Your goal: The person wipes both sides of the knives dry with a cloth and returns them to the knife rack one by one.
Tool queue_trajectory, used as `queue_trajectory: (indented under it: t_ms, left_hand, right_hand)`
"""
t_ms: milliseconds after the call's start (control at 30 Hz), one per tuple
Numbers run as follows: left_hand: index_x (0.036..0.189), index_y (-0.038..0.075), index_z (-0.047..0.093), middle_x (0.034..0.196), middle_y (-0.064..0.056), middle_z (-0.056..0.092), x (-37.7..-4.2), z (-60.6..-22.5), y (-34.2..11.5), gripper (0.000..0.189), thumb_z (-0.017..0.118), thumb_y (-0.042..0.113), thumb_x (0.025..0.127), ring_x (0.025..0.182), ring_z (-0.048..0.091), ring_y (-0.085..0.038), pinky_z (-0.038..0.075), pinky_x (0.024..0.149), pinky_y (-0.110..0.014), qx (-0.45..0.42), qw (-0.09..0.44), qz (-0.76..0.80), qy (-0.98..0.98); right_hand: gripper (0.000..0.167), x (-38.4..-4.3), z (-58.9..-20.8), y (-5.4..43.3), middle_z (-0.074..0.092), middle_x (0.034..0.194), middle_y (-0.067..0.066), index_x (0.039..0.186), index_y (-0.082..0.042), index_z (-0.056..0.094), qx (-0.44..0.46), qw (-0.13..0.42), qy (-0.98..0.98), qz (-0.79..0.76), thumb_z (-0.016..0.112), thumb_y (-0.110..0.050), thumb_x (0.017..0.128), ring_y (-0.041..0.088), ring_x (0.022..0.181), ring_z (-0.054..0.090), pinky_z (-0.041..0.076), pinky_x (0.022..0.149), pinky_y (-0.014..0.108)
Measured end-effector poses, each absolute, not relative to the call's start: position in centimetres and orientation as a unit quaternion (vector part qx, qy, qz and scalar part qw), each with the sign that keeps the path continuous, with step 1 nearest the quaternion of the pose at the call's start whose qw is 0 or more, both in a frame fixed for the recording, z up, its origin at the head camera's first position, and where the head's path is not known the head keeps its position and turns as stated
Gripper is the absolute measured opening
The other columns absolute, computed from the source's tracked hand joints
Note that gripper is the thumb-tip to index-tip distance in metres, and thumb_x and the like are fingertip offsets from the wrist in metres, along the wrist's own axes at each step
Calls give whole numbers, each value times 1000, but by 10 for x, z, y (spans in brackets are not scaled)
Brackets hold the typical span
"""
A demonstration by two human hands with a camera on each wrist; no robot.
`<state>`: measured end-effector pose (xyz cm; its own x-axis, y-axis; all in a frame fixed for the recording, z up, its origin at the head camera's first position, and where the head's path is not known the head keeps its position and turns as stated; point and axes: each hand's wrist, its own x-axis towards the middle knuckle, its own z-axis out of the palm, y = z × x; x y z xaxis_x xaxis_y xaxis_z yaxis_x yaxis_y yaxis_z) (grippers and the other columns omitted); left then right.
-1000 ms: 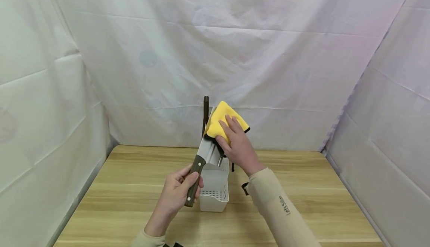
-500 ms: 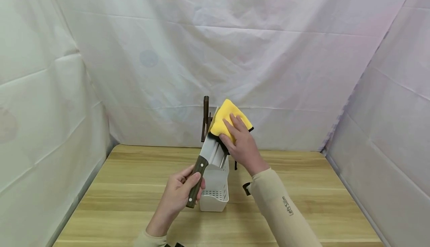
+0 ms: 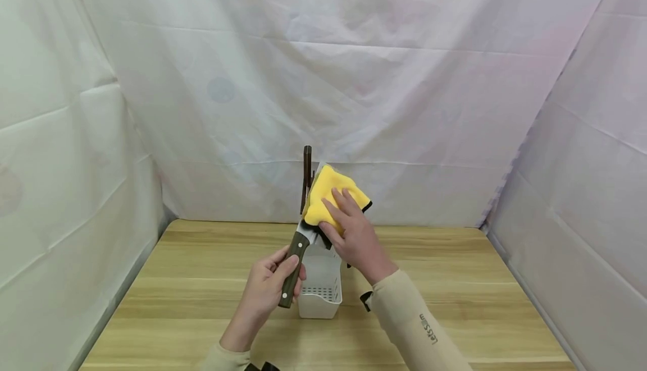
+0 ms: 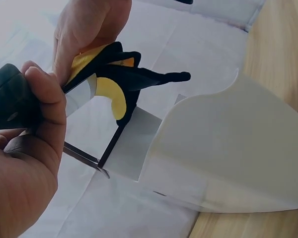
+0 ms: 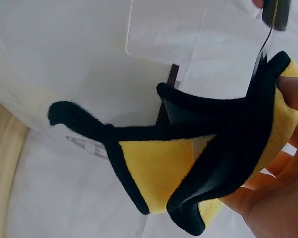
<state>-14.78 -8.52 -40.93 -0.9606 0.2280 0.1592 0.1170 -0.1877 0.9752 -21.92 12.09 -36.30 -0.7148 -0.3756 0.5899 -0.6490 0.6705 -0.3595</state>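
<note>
In the head view my left hand [image 3: 258, 292] grips the dark green riveted handle of a broad-bladed knife [image 3: 293, 273], which points up and away, tilted a little right. A yellow cloth [image 3: 327, 197] with black edging covers most of its blade; a short strip of steel shows near the handle. My right hand [image 3: 358, 241] holds the cloth against the blade, fingers on the outer face. From the right wrist, the cloth [image 5: 156, 171] appears folded over the blade, pinched between thumb and fingers. The left wrist view shows the left fingers curled round the handle [image 4: 10, 99].
Just behind the knife, a white perforated plastic holder [image 3: 318, 308] stands on the wooden table [image 3: 202, 287]. Dark brown upright handles [image 3: 307, 174] rise at the holder's far end. White fabric [image 3: 323, 79] hangs behind and at both sides.
My right hand and the cloth went slightly up and right, then slid down along the blade toward the handle. The left hand keeps its grip, with the knife shifting only slightly.
</note>
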Motion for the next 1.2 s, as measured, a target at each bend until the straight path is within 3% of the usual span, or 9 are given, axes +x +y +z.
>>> queue_trajectory:
  t_ms: [167,500,867,1200]
  left_hand:
    - [143,-5,52,83,-9,62,-149,-408,-86,40,50,18,110,59,60,-11,54,53,-25,129,36,758,639]
    - [132,-6,57,81,-5,63,-153,-410,-88,35,49,21,111,58,59,-10,54,51,-27,138,27,757,638]
    - [137,-3,56,86,-10,62,-156,-409,-91,40,51,27,111,60,59,-13,56,54,-30,117,35,760,638]
    - [137,-4,56,84,-8,62,-155,-409,-88,36,49,20,111,60,59,-12,55,53,-28,123,36,751,647]
  right_hand:
    - [49,-210,-364,117,48,154,22,142,-4,62,323,249,-874,265,73,-22,97,45,147,37,38,115,59]
    - [47,-202,-367,112,51,152,23,138,-2,65,357,253,-861,258,75,-20,96,45,146,40,34,117,59]
    - [46,-196,-369,108,54,150,22,136,-4,67,375,258,-856,243,76,-22,95,43,145,43,37,115,62]
    - [46,-198,-368,105,53,148,27,137,-2,66,350,288,-861,231,73,-22,96,49,141,45,40,112,63]
